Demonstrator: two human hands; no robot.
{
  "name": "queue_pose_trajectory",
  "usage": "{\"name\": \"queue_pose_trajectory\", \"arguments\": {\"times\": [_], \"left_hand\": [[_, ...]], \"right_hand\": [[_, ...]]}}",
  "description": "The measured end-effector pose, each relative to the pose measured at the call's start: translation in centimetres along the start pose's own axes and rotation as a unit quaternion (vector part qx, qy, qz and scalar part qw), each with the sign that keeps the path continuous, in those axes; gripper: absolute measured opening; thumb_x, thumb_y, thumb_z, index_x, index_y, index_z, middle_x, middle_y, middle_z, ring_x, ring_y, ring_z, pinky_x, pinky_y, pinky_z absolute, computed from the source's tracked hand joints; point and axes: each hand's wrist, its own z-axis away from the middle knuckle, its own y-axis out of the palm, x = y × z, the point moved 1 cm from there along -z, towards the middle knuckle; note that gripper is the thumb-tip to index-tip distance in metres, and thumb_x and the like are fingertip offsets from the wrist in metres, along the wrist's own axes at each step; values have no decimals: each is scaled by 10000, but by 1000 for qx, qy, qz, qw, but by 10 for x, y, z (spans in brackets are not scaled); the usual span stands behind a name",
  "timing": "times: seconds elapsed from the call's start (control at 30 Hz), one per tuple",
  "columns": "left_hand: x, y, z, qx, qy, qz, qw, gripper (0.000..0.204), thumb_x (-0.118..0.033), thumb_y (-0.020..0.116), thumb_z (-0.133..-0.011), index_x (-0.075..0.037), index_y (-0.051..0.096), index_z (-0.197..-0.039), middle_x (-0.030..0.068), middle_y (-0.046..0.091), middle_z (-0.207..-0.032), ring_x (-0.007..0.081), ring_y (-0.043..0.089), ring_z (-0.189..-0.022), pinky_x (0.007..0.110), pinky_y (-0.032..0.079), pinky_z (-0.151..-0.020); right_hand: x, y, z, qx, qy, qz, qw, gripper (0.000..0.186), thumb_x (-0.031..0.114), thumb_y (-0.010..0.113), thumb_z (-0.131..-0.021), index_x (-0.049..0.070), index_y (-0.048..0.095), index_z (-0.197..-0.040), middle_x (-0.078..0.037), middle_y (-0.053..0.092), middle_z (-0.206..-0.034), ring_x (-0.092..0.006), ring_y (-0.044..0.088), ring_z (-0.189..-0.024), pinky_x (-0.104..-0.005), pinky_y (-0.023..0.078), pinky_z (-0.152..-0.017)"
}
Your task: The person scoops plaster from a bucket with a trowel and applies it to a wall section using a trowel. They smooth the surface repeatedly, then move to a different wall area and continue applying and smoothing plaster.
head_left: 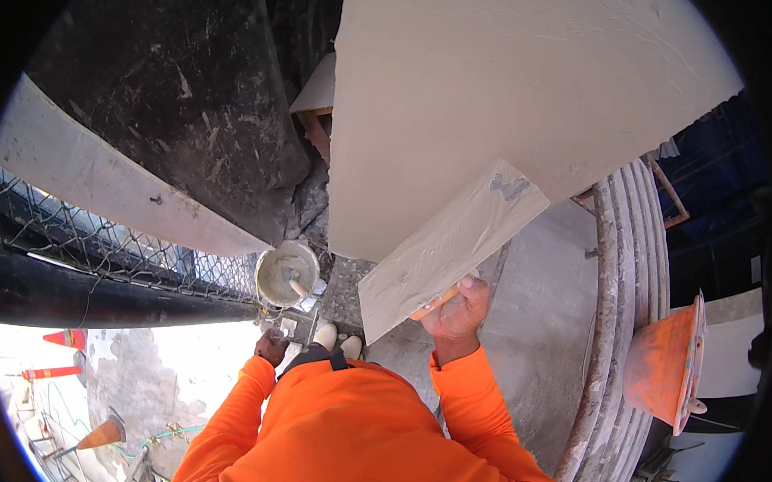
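My right hand [457, 310] is closed round the orange handle of a long plastering trowel [451, 244]. Wet plaster smears the trowel's broad blade, with a bare grey patch near its far end. That far end lies over the lower edge of a large, smooth plastered surface [495, 99]; whether they touch I cannot tell. Low on the left, my left hand [271, 346] is closed beside a small pale flat piece [288, 326]; what its fingers hold is unclear. Just beyond it stands a white bucket [264, 280] of pale plaster, with a tool's handle sticking out.
Curved pipe rails [604, 276] run down the right, with an orange bucket [663, 365] beside them. To the left are wire mesh [85, 236], a thick black pipe [117, 294] and a traffic cone [100, 435]. A dark, plaster-spattered sheet [177, 85] hangs at upper left.
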Motion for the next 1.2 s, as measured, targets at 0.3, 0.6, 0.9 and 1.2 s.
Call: {"name": "queue_pose_trajectory", "arguments": {"times": [0.3,0.6,0.9,1.2], "left_hand": [[29,27,93,45,-109,269,956,376,-207,663,-961,2,595,-1265,112,732,-1056,173,668,-906,319,531,-798],[148,79,2,65,-331,242,910,347,-194,698,-932,-63,576,-1229,42,706,-964,172,665,-807,373,576,-678],[206,127,-245,-110,-404,333,845,895,-384,802,-814,-53,325,-1497,272,544,-1382,419,581,-1201,526,563,-837],[197,120,-298,-82,-366,486,789,581,-408,656,-900,-135,548,-1400,171,667,-1305,345,587,-1248,514,474,-962]], "right_hand": [[-206,-73,14,-97,355,141,919,320,415,635,-896,104,577,-937,-21,571,-808,-160,575,-704,-315,488,-642],[-270,-227,61,-271,466,287,792,291,401,655,-888,118,624,-944,-12,572,-801,-158,556,-656,-319,486,-577],[-244,-314,117,-302,474,352,749,259,326,653,-898,69,642,-931,-30,594,-768,-149,569,-630,-316,502,-585],[-210,-312,158,-377,422,399,721,248,287,682,-912,46,701,-968,-34,702,-880,-139,619,-731,-319,530,-683]]}}
